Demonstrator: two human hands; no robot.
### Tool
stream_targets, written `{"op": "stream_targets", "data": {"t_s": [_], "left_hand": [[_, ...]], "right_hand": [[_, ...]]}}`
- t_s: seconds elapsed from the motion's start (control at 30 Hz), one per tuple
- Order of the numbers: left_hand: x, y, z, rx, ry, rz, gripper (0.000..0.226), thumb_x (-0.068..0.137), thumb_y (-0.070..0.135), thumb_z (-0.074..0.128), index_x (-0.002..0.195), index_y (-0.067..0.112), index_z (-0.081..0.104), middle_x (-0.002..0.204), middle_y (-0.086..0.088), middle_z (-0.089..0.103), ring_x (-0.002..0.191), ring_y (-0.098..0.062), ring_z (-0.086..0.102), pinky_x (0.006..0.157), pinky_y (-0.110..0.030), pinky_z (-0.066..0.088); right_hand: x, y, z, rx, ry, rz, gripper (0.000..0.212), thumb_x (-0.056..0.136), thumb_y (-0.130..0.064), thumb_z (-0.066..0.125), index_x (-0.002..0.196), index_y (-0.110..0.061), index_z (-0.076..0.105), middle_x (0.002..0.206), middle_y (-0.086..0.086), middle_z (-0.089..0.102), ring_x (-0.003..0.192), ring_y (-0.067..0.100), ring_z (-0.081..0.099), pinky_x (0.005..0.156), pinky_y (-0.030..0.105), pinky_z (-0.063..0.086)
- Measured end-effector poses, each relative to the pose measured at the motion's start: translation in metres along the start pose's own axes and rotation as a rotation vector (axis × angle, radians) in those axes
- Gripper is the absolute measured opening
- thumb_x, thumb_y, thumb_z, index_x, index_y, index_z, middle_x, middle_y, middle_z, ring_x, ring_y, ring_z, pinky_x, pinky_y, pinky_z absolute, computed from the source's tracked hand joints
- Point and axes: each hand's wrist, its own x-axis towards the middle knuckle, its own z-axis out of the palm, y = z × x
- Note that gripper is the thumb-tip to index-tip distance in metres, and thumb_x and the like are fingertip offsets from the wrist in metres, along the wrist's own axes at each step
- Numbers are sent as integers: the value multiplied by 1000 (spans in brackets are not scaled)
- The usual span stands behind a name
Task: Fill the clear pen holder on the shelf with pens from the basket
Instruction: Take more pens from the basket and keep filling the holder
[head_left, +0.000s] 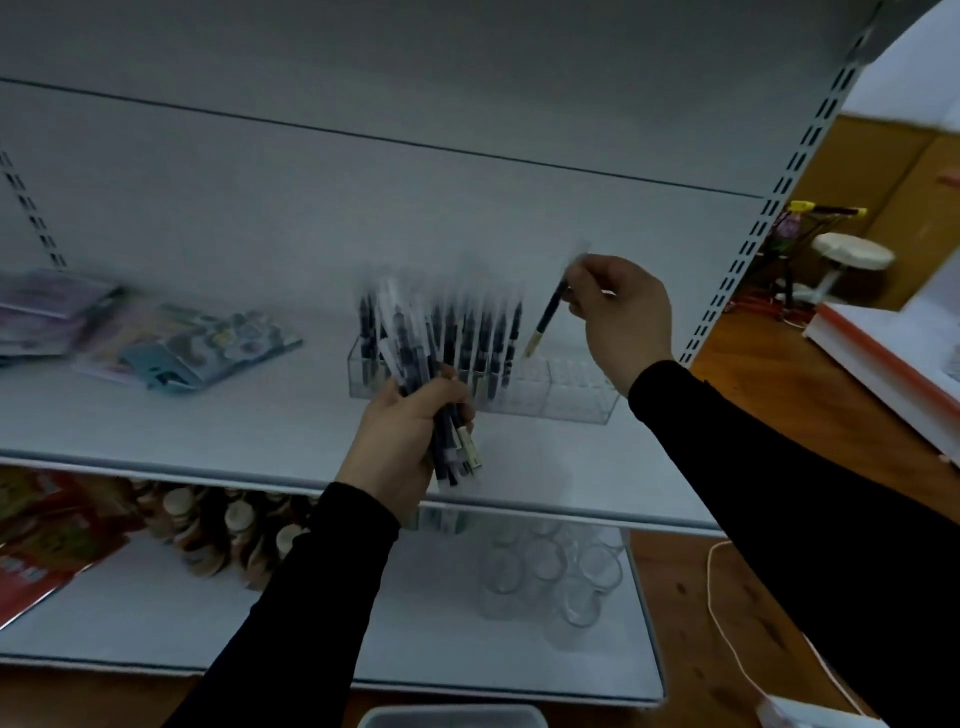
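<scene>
A clear pen holder (571, 392) stands on the white shelf (208, 415). Its left and middle slots hold several dark pens (483, 332) standing upright; its right slots show no pens. My left hand (405, 441) grips a bundle of pens (441, 410) in front of the holder's left part. My right hand (621, 317) pinches a single dark pen (548, 317) by its top, tilted with its pale tip down, just above the holder's right half. A grey basket rim (452, 717) shows at the bottom edge.
Flat stationery packs (182, 348) lie on the shelf to the left. The lower shelf carries clear glass jars (550, 571), brown bottles (228, 535) and red packets (41, 535). A slotted upright (769, 218) bounds the shelf on the right, with wooden floor beyond.
</scene>
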Motion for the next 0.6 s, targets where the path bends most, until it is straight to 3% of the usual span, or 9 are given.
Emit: {"op": "stream_targets", "data": {"t_s": [0.23,0.6], "left_hand": [[6,2,5,-12,-26,13,12,89,1,57,101,4,55,76,-13,52,61,-22,55,58,-30,50],[6,0,11,11,-78,-15,9,89,0,56,98,0,57,71,-11,56,57,-19,58,55,-28,51]], "right_hand": [[18,8,10,-145,19,-37,12,98,-25,56,101,-20,65,90,-5,67,89,14,68,89,37,55],[14,18,21,-214,-83,-4,19,97,-22,56,105,-11,69,89,-1,67,90,19,67,91,38,54]]}}
